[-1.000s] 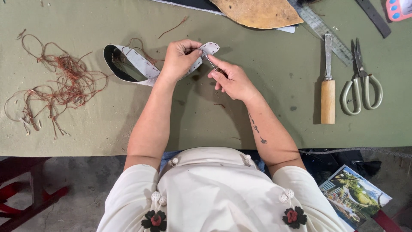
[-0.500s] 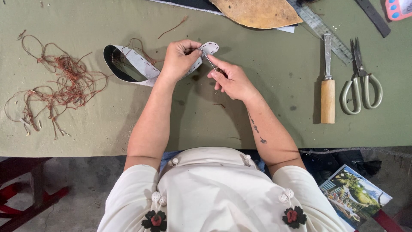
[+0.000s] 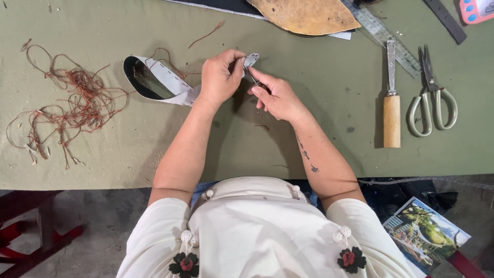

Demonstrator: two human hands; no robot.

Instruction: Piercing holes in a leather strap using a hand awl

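Seemingly light and floppy, the grey strap point(image 3: 170, 85) lies looped on the worktop point(image 3: 319, 103), its end pinched by left hand point(image 3: 221, 77) fingers, while right hand point(image 3: 275, 95) fingers grip a thin needle point(image 3: 252, 77).

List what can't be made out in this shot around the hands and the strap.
Head view, the only one:
- Thin tool in the right hand: too small and mostly covered by fingers.
- Part of the grey strap under the left hand: hidden by the grip.
- Tan leather piece and ruler: cut off by the top edge.
- Pink object: cut by the corner.
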